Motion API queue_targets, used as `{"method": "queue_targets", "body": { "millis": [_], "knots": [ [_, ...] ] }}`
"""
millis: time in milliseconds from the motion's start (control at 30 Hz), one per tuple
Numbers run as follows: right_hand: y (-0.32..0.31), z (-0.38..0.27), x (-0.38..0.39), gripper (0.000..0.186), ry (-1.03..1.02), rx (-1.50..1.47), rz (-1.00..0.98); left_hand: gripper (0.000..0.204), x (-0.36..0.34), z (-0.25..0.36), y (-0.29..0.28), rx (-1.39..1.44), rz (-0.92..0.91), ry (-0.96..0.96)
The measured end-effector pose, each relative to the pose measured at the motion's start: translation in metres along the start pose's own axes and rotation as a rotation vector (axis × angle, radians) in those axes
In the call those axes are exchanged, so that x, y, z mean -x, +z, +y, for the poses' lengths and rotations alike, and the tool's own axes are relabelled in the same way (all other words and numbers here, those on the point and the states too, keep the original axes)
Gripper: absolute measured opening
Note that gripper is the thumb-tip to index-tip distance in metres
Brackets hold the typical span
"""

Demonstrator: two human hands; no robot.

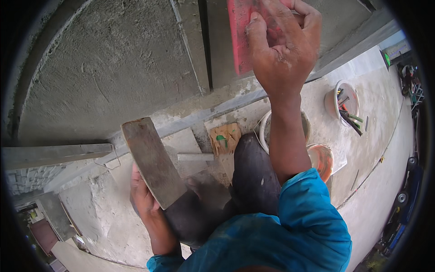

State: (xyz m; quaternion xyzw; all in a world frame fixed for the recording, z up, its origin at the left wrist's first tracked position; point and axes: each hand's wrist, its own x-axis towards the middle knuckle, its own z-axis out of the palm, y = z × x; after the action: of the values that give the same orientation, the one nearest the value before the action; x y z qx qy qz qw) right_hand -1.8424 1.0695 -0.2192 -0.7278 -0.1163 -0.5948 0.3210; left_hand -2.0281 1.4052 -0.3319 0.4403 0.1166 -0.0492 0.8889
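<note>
My right hand [283,52] grips a pink plastering float [236,36], raised against the grey cement wall [118,63] at the top of the view, beside a narrow vertical edge with a dark gap. In my left hand [142,190], low on the left, is a flat, grey-stained rectangular board [152,161], tilted with its face showing; the fingers close round its lower part, partly hidden behind it.
A white bucket [306,124] and an orange container [324,156] sit beside my knee. Further right is a bucket of tools [336,97]. Plywood [222,136] and a pale strip [195,157] lie at the wall's foot. Vehicles [403,197] line the far right.
</note>
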Motion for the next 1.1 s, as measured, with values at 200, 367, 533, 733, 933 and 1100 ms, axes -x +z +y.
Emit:
{"method": "queue_targets", "body": {
  "millis": [200, 367, 533, 733, 933, 1100],
  "knots": [
    [0.003, -0.019, -0.025, 0.042, -0.04, 0.177, -0.121, 0.054, -0.006, 0.001, 0.008, -0.004, -0.006, 0.005],
    [-0.008, 0.019, 0.071, 0.046, 0.028, 0.334, -0.28, 0.055, -0.001, 0.0, 0.005, -0.007, 0.003, 0.006],
    [0.004, 0.028, 0.104, 0.039, 0.085, 0.074, -0.046, 0.053, -0.001, 0.0, 0.015, 0.037, 0.012, -0.007],
    [0.054, 0.028, 0.077, 0.036, -0.087, 0.009, 0.2, 0.045, 0.001, 0.001, 0.012, 0.025, 0.059, 0.008],
    [0.057, 0.029, 0.073, 0.038, -0.108, 0.077, 0.162, 0.037, 0.002, 0.003, 0.02, 0.016, 0.175, -0.018],
    [0.042, 0.041, 0.113, 0.037, -0.055, 0.145, -0.001, 0.034, -0.003, 0.007, 0.025, 0.091, 0.156, -0.065]
  ]
}}
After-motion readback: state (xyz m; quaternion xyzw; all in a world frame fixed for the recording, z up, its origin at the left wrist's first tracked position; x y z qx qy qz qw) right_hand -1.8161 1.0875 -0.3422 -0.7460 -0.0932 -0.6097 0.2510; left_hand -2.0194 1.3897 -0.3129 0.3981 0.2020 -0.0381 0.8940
